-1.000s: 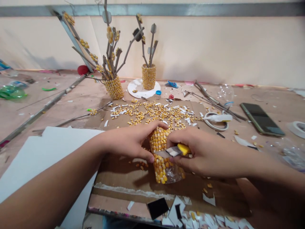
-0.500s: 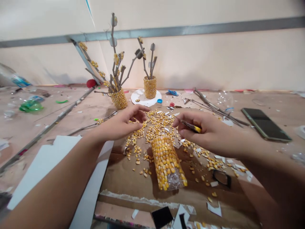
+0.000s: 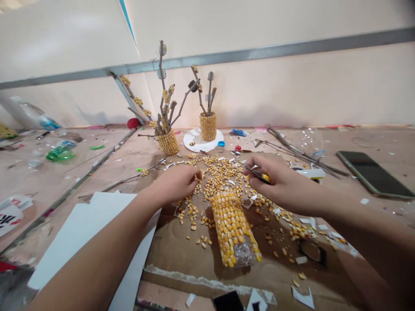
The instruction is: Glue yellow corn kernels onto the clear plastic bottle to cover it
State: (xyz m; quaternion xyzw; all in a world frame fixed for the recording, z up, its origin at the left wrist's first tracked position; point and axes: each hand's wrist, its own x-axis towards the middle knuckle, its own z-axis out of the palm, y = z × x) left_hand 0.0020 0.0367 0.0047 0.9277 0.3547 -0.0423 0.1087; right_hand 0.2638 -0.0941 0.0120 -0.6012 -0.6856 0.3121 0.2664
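My left hand (image 3: pixel 178 183) is above the left side of the loose corn kernels (image 3: pixel 220 172), thumb and fingers pinched together. Whatever it may hold is hidden. In my right hand (image 3: pixel 275 179) is a thin dark tool with a yellow part (image 3: pixel 257 174), gripped between thumb and fingers over the pile's right side. A cylinder covered in corn kernels (image 3: pixel 231 224) lies between my forearms on the brown cardboard (image 3: pixel 181 255). Near its closest end is a bare, clear, shiny patch. Neither hand touches the cylinder.
Behind are two kernel-covered pots (image 3: pixel 167 143) with twigs, one on a white plate (image 3: pixel 191 144). White sheets (image 3: pixel 87 233) lie under my left forearm. To the right are a phone (image 3: pixel 374 172) and loose sticks (image 3: pixel 292 149). Paper scraps and plastic bottles are scattered about.
My left hand has gone from loosely spread fingers to a pinch, lower at the kernels. The right hand still holds the dark tool. The whole view has shifted slightly.
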